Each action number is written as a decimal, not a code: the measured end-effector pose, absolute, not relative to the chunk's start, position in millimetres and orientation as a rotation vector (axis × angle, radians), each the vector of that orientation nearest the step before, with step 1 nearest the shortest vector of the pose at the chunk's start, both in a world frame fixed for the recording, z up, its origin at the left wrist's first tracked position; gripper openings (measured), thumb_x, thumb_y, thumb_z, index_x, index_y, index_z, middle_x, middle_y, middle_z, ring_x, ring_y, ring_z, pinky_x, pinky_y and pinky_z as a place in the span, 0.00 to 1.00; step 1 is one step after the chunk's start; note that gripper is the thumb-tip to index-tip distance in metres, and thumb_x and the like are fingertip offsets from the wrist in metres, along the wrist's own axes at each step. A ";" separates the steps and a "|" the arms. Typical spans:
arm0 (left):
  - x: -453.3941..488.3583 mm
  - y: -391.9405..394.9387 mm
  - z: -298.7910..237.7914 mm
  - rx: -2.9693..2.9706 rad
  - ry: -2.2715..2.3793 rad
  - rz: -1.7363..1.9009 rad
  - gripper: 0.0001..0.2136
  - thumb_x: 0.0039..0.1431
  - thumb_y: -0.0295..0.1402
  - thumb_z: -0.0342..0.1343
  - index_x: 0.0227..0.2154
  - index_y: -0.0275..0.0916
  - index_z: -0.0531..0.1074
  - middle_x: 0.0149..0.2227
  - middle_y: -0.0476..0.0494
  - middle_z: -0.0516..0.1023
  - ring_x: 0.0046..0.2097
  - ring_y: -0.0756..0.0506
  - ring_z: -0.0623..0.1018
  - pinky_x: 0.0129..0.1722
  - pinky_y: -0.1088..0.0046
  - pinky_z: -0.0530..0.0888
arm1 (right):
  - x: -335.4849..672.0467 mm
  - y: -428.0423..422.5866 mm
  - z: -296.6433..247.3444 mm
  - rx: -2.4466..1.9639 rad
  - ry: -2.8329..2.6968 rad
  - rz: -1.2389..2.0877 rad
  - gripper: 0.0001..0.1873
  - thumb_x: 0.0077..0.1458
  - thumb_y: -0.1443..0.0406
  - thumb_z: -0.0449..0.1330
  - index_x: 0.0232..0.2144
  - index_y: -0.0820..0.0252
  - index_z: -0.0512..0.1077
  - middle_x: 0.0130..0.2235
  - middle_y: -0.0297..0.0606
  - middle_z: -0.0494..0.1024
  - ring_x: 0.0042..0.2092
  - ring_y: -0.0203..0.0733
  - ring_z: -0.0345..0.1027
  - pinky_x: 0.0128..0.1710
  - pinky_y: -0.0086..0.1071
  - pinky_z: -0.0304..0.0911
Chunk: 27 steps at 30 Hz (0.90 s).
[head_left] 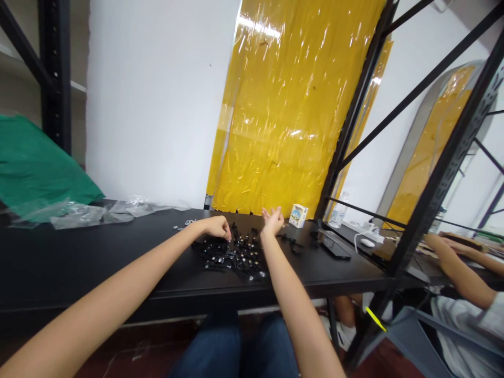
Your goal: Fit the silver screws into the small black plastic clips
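A loose pile of small black pieces with shiny round silvery parts point(232, 257) is spread over the black table point(129, 252). My left hand point(218, 227) hangs over the pile's left side with fingers curled down and pinched together. A tiny pale spot shows at its fingertips, too small to name. On the pile's right side, my right hand point(272, 221) is turned palm up, its fingers apart and partly bent, with nothing visible in it. A few small silvery pieces point(189, 222) lie behind my left wrist. More black pieces point(291, 241) lie right of my right hand.
A small white box point(298, 216) stands at the back, with a dark phone point(334, 244) nearer right. Clear plastic bags point(90, 212) and green cloth point(39, 163) lie at left. Black rack posts point(444, 157) rise at right, where another person's arms point(460, 262) reach over a table.
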<state>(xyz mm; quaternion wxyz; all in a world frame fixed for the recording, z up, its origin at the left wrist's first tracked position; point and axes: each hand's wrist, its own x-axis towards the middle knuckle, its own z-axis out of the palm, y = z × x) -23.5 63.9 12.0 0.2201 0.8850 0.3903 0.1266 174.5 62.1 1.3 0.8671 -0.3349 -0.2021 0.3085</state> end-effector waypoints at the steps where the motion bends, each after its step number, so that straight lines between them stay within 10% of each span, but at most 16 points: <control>1: -23.7 63.5 12.8 2.442 1.092 0.353 0.07 0.39 0.31 0.58 0.24 0.40 0.80 0.27 0.48 0.81 0.29 0.49 0.74 0.29 0.80 0.65 | 172.2 61.8 2.0 -0.681 -0.452 0.662 0.19 0.59 0.56 0.48 0.49 0.59 0.53 0.52 0.55 0.69 0.31 0.39 0.77 0.37 0.36 0.73; 27: -28.4 59.3 20.9 2.328 0.991 0.248 0.10 0.36 0.32 0.60 0.27 0.41 0.79 0.27 0.49 0.80 0.29 0.49 0.74 0.27 0.80 0.65 | 153.5 62.6 -1.8 -0.748 -0.899 0.727 0.15 0.55 0.54 0.54 0.37 0.59 0.59 0.34 0.40 0.79 0.20 0.33 0.72 0.16 0.23 0.66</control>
